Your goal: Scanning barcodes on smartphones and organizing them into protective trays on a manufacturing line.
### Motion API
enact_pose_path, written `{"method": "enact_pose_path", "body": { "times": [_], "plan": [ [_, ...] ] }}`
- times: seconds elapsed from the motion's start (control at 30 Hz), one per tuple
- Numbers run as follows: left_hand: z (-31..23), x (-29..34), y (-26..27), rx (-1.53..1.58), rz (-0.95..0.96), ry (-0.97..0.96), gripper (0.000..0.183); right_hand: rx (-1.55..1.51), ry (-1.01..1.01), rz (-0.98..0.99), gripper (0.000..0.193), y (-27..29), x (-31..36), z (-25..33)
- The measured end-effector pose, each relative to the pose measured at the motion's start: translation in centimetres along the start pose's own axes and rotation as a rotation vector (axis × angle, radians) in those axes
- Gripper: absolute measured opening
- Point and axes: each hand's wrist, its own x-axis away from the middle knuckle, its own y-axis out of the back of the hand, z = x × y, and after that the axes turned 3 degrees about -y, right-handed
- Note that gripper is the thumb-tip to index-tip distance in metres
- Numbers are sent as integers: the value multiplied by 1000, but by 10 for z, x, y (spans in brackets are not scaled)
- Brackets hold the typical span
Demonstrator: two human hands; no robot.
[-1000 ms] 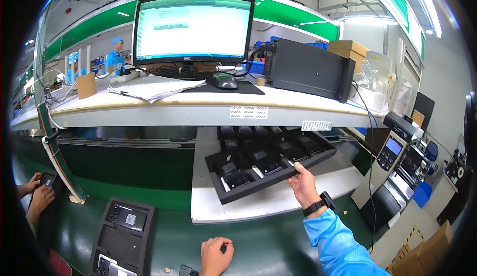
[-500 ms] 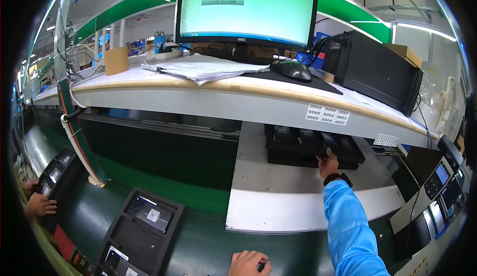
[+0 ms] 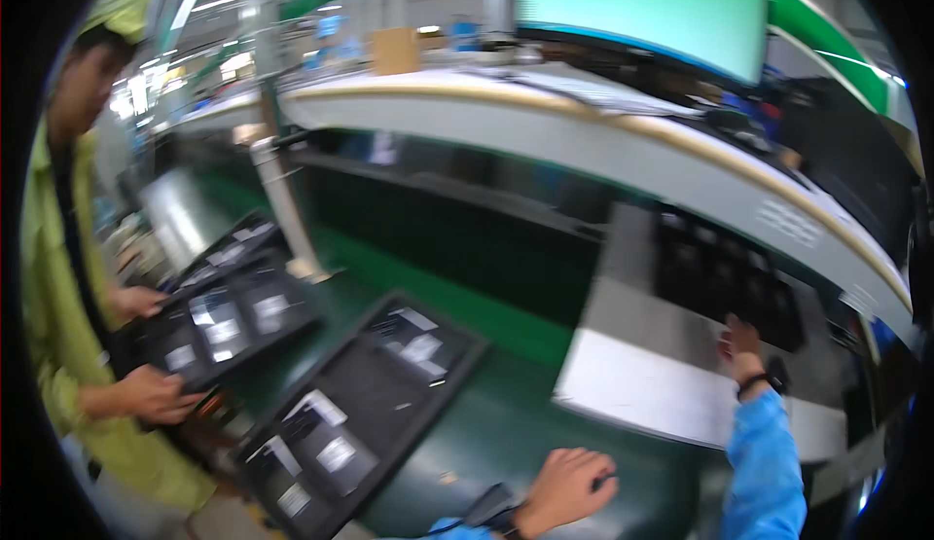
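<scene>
Factory assembly line; green conveyor belt [image 3: 506, 433]; black phone trays [image 3: 360, 414]; monitor [image 3: 642, 5].

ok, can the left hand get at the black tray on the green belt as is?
Probably yes. The left hand rests on the green belt, curled over a small dark object; the black tray lies just to its left, with nothing between them. The picture is blurred, though.

The view has swung left and blurred: a co-worker in green [image 3: 58, 277] now shows at far left, and the right hand [image 3: 741, 341] seems drawn back from the black tray [image 3: 725, 277].
</scene>
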Motion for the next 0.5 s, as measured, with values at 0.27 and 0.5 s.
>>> {"method": "enact_pose_path", "body": {
  "times": [0.27, 0.5],
  "plan": [
    [-50, 35, 31, 325, -213, 130, 17, -43, 72, 765, 18, -14, 285, -25],
    [-68, 206, 168, -422, -757, 241, 20, -64, -11, 745, 9, 17, 387, -81]
  ]
}}
